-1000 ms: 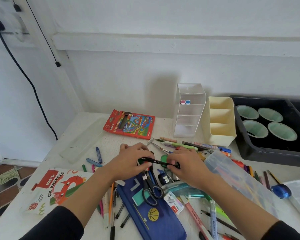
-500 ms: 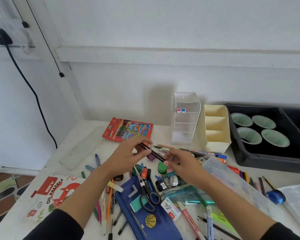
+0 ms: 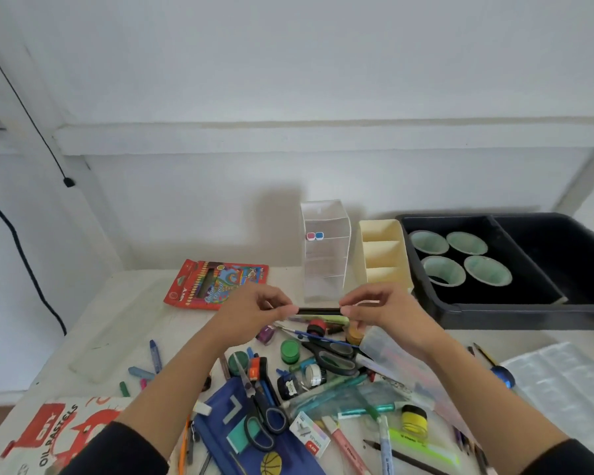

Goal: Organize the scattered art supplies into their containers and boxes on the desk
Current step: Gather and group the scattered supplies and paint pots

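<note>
A black pen (image 3: 318, 310) is held level above the desk, pinched at one end by my left hand (image 3: 254, 311) and at the other by my right hand (image 3: 379, 310). It hangs just in front of the clear acrylic organizer (image 3: 326, 250) and the cream three-slot holder (image 3: 383, 257). Below lie scattered markers, paint pots, scissors (image 3: 264, 416) and a blue pencil case (image 3: 244, 437). A clear plastic case (image 3: 402, 363) lies under my right forearm.
A black tray (image 3: 494, 313) with several green cups stands at the back right. A red coloured-pencil box (image 3: 216, 284) lies at the back left, an oil pastels box (image 3: 48, 437) at the front left, crayons (image 3: 155, 351) beside it.
Both hands have lifted the black pen up and away from the clutter, turning it from slanted to level. The view has tilted upward.
</note>
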